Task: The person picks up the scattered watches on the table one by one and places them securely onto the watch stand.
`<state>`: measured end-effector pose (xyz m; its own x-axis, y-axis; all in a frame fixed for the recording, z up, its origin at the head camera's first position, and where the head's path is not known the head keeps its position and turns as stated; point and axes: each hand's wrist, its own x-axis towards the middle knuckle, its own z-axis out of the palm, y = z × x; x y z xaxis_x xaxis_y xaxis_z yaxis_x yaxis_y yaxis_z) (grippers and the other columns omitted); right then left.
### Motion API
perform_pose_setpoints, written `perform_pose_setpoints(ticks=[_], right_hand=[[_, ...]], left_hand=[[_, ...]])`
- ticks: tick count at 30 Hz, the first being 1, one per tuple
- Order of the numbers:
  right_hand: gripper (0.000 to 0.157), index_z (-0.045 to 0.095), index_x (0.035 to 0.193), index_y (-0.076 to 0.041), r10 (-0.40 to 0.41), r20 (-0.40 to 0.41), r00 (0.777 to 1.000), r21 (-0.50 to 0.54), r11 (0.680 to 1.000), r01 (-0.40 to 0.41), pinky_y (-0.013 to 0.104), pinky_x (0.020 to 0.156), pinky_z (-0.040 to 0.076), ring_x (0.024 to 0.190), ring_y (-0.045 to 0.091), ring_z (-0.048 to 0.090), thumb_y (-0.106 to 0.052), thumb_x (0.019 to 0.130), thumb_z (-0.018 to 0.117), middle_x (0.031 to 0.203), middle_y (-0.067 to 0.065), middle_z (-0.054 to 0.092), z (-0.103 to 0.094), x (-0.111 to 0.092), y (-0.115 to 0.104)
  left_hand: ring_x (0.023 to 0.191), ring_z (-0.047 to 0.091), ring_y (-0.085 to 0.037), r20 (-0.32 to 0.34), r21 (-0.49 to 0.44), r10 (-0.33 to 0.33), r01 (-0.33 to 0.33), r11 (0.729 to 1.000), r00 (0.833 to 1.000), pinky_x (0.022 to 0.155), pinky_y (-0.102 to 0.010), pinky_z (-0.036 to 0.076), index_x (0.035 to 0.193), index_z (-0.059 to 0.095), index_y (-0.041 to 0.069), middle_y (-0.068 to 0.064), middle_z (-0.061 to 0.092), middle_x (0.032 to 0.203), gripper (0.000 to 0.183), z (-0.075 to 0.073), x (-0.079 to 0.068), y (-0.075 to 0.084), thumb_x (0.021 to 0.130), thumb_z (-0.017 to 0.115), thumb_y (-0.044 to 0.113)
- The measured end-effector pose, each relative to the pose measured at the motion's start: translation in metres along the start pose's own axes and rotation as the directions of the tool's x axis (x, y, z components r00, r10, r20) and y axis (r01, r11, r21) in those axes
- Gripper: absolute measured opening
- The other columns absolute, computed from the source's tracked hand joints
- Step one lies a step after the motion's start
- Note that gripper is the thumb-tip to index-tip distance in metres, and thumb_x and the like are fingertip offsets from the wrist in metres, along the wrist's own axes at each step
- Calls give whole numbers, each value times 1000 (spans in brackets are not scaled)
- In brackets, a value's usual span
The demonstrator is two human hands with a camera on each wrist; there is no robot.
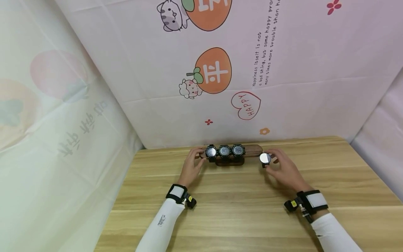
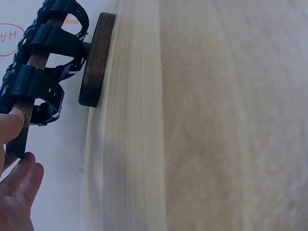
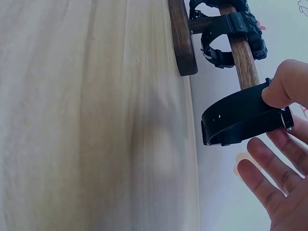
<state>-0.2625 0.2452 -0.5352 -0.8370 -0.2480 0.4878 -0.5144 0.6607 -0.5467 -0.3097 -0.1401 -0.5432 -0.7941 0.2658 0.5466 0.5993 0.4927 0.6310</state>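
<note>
A dark wooden watch stand (image 1: pixel 253 150) with a horizontal bar and a flat base stands near the table's back edge. Three black wristwatches hang side by side on the bar: a left one (image 1: pixel 211 151), a middle one (image 1: pixel 224 151) and a right one (image 1: pixel 238 150). My left hand (image 1: pixel 190 168) grips the bar's left end, its thumb on the wood in the left wrist view. My right hand (image 1: pixel 284 169) pinches a fourth watch (image 3: pixel 240 115) by thumb and fingers at the bar's right end. Its strap forms a closed loop; whether the bar's tip is inside it I cannot tell.
The wooden table (image 1: pixel 233 210) spreads in front of the stand. A white printed cloth (image 1: pixel 176 115) hangs right behind it, with another cloth wall (image 1: pixel 63 140) on the left. Each wrist wears a strapped camera.
</note>
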Motion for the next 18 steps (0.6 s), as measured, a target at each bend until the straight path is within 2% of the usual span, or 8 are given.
perform_pose_setpoints(ticks=[9,18], right_hand=[[64,48,133,2,2,-18,1000,36,999,-1,47,78,55,104,24,51,4,75,74,123,13,53,0,3,3],[64,47,134,2,18,-23,1000,99,995,-16,55,91,49,109,31,53,5,76,73,129,18,50,0,5,5]], left_hand=[[117,52,-20,-6,-17,-12,12,1000,1000,97,-32,50,124,55,3,-16,51,134,35,-1,0,1,91,65,10],[117,52,-21,-18,-30,-6,6,1000,1000,97,-34,51,124,56,3,-14,52,134,35,-1,0,1,91,65,10]])
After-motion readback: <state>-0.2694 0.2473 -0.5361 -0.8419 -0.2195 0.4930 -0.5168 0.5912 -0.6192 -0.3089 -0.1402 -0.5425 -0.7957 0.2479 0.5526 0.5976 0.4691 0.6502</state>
